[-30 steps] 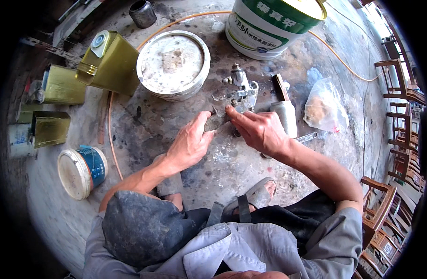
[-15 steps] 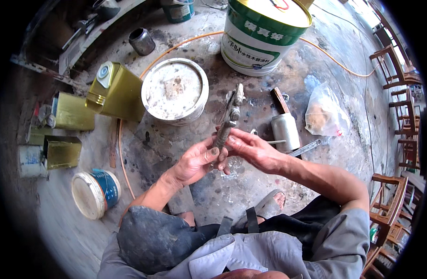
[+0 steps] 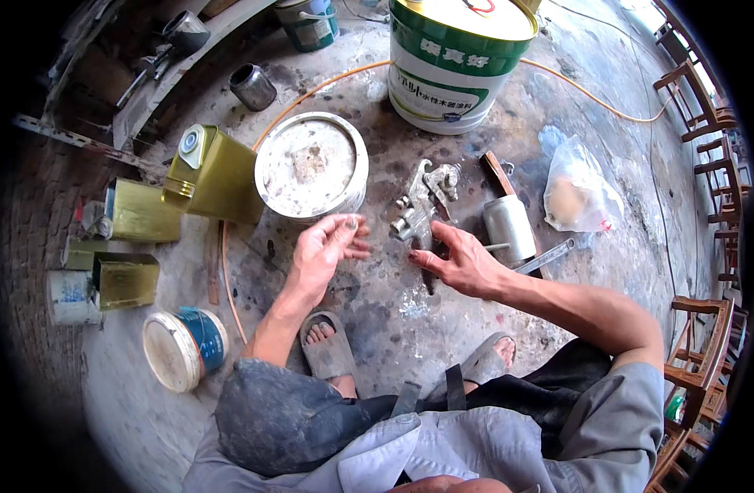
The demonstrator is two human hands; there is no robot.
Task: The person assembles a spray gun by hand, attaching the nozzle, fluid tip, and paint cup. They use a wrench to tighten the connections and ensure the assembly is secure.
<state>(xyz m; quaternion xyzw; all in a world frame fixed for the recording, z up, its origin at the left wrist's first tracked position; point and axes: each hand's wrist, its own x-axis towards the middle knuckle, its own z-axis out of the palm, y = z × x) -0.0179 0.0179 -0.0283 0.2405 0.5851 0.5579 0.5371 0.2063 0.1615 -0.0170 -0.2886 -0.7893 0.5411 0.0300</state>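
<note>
A metal paint spray gun (image 3: 428, 197), stained and grey, is in front of me with its flat side toward me. The thumb and forefinger of my right hand (image 3: 469, 264) close on its lower part; my other fingers there are partly hidden. To the left of the gun, my left hand (image 3: 323, 251) is apart from it, fingers loosely spread with nothing in them. Right of the gun are a silver metal cup (image 3: 510, 228), a wooden-handled tool (image 3: 497, 174) and a wrench (image 3: 545, 256), all on the floor.
A lidded white bucket (image 3: 311, 164) stands ahead of my left hand, with a large green-and-white paint bucket (image 3: 459, 70) behind. Golden tins (image 3: 221, 177) and a smaller tub (image 3: 184, 349) are left. A plastic bag (image 3: 578, 189), wooden chairs (image 3: 697, 361) and an orange hose (image 3: 594, 99) lie rightward.
My left hand has let go of the spray gun and moved left, opening. The gun, in my right hand, has turned from edge-on to flat side and shifted right.
</note>
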